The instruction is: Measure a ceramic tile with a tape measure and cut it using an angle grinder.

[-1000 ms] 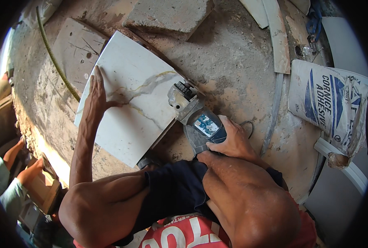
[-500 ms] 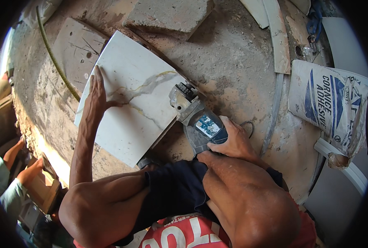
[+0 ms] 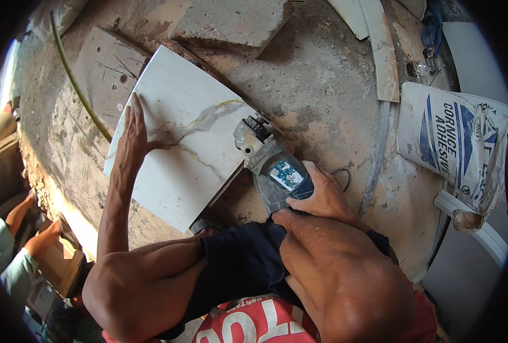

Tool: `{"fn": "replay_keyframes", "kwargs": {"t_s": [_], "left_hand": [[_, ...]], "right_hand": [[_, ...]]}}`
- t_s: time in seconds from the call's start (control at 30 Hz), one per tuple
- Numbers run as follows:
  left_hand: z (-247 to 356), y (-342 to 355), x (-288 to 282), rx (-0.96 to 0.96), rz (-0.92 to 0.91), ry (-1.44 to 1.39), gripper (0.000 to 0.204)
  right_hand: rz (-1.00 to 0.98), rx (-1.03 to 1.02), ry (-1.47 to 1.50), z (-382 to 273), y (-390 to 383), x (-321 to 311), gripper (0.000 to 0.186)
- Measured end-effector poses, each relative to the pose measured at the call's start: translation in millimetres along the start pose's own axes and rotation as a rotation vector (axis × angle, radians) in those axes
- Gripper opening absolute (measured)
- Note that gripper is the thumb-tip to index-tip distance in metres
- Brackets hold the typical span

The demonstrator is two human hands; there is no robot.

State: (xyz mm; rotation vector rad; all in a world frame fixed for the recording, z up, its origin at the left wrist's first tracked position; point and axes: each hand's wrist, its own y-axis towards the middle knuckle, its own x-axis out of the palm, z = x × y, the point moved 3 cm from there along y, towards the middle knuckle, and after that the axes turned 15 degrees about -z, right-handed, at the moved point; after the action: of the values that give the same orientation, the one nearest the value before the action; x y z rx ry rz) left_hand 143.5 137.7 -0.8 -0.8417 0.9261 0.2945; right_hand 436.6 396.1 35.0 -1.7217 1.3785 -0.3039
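Note:
A white marble-patterned tile point(image 3: 174, 171) with grey and gold veins lies at a slant in front of my knees. My left hand point(image 3: 133, 134) rests on its left edge, fingers stretched out and thumb spread to the right. On the tile's right edge sits the head of an angle grinder point(image 3: 269, 154). Its blue body, with a worn label, points back toward me. My right hand point(image 3: 322, 194) is wrapped round the rear of that body. The grinder's disc cannot be made out from above.
A concrete slab point(image 3: 231, 26) lies beyond the tile, and a flat scored block point(image 3: 108, 68) to its left, near a thin hose point(image 3: 74, 86). Tile strips point(image 3: 382, 57) and a white-and-blue adhesive bag point(image 3: 436, 131) are on the right. Another person's arms or legs point(image 3: 37, 240) show at lower left.

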Motion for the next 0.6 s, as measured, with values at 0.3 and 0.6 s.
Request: {"fn": "replay_keyframes", "kwargs": {"t_s": [0.3,0.6], "left_hand": [[7.3,-1.1,-7.7,-0.023,-0.017,-0.014,0.131],[11.5,-25.2,1.0,0.012,0.141,-0.135,0.117]], "right_hand": [[-0.052,0.017,-0.038,3.4,-0.5,0.4,0.085],[0.015,-0.073,-0.003,-0.6,-10.7,-10.5,0.079]]}}
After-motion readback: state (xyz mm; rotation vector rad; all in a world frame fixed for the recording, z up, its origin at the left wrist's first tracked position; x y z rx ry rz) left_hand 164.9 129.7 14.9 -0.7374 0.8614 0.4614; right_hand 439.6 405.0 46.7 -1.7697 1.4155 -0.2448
